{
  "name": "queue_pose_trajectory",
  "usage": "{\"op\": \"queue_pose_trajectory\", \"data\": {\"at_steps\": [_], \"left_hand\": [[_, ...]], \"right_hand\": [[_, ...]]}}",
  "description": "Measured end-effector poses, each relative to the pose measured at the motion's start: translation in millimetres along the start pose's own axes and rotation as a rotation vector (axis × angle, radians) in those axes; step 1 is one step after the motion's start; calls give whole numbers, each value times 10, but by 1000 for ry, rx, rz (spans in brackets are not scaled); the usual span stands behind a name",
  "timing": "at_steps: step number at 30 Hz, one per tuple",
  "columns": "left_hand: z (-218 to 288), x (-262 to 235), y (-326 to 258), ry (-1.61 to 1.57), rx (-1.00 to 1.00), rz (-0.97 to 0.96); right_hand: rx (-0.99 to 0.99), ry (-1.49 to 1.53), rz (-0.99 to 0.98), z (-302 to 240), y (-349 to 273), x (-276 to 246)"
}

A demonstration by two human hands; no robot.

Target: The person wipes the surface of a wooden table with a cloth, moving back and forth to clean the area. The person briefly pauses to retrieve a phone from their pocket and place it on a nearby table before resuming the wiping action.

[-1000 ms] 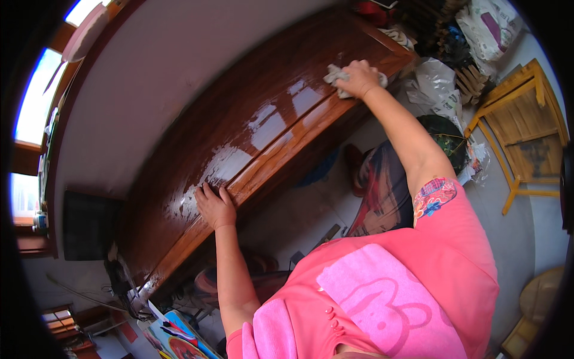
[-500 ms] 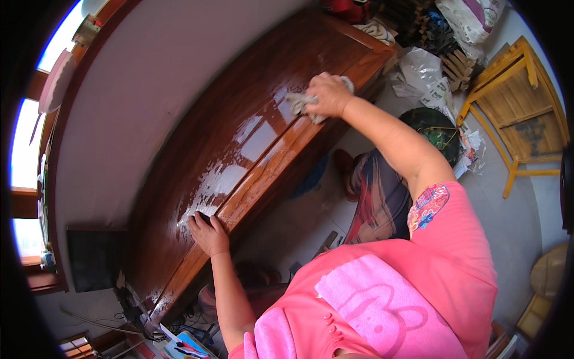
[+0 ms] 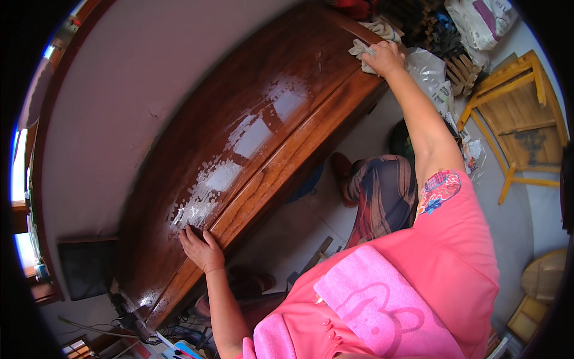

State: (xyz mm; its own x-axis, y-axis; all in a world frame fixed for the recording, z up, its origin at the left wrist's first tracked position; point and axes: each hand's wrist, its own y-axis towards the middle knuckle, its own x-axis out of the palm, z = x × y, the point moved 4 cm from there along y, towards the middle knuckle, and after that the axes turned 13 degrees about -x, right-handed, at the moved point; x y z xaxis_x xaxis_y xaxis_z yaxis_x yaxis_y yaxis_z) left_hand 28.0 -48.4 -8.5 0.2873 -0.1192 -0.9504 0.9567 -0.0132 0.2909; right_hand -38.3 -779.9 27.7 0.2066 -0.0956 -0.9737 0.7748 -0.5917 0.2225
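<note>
A long, dark-brown wooden tabletop (image 3: 251,110) runs slantwise from the lower left to the upper right, with wet, shiny patches along its middle. At the far right end, my right hand (image 3: 385,58) is closed on a crumpled greyish cloth (image 3: 365,55), pressing it on the wood by the front corner. My left hand (image 3: 202,250) lies on the wet surface close to the front edge, fingers spread and holding nothing. Between the two hands stretches the raised front strip (image 3: 284,161) of the table.
A yellow wooden chair (image 3: 519,122) lies tipped at the right. Plastic bags (image 3: 478,27), a folded cloth (image 3: 382,29) and wood pieces crowd the far end. A dark flat panel (image 3: 88,268) stands by the left end, near cables. A pale wall (image 3: 143,78) borders the table's back.
My right hand has slid the cloth along the front edge to the far right corner. My left hand has shifted slightly down and left in the picture, still on the table.
</note>
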Motion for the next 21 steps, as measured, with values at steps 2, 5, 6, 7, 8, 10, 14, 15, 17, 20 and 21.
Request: {"op": "queue_pose_trajectory", "data": {"at_steps": [2,5,6,7,8,10,14,15,17,20,21], "left_hand": [[1,14,-1,6,12,15],[3,28,-9,10,5,16],[25,22,-2,6,7,8],[15,33,-10,6,-2,2],[18,34,7,5,-4,-3],[-2,59,24,5,-1,-4],[-56,108,44,15,9,-1],[-63,115,41,20,6,-5],[-43,93,45,19,-1,-19],[-4,34,38,16,-7,-25],[5,29,35,13,-8,-27]], "right_hand": [[-62,14,-18,-45,-41,-1],[-206,56,-10,-487,-292,-73],[-265,68,-13,-640,-386,-97],[-315,85,-31,-839,-476,-122],[-429,115,29,-990,-589,-109],[-557,211,18,-1359,-820,-213],[-647,341,110,-1441,-901,-202],[-616,325,105,-1365,-844,-210],[-520,190,98,-1080,-649,-110],[-195,112,63,-416,-314,-51],[-104,102,41,-178,-199,-19]]}}
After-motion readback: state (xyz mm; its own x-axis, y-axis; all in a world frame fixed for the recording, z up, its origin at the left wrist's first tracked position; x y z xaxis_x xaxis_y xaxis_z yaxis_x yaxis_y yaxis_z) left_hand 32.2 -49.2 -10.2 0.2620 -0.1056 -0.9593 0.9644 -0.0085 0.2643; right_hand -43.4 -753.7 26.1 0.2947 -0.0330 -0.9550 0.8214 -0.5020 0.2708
